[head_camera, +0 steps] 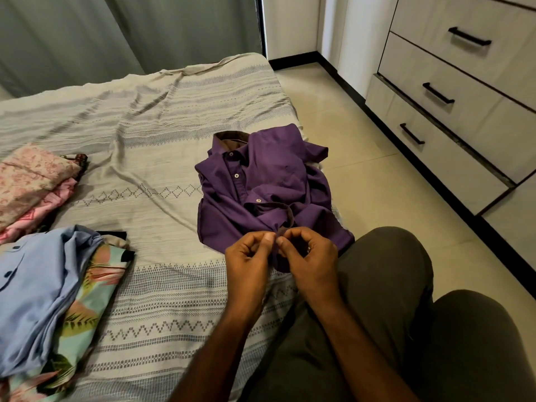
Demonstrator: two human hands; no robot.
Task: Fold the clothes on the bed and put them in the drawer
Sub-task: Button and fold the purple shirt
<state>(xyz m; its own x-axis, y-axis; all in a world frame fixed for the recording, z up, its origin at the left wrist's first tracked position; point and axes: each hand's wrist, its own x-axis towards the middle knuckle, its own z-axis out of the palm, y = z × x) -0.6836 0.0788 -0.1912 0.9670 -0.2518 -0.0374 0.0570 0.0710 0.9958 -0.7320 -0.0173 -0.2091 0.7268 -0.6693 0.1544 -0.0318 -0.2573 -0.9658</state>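
Purple shirt (269, 187) lies rumpled at right edge of bed (150, 117), near drawers (452, 117); left hand (246, 256) and right hand (307, 253) both pinch near cuff, likely doing button before fold; 2 clothes heaps (43, 285) wait left.

No readable text, label, brand or number shows anywhere (clothes and drawers included).

You get soft, even, somewhat dim indoor light with faint shadows and no glare; focus is sharp at centre, while wide-angle distortion bends lines toward the frame's edges.
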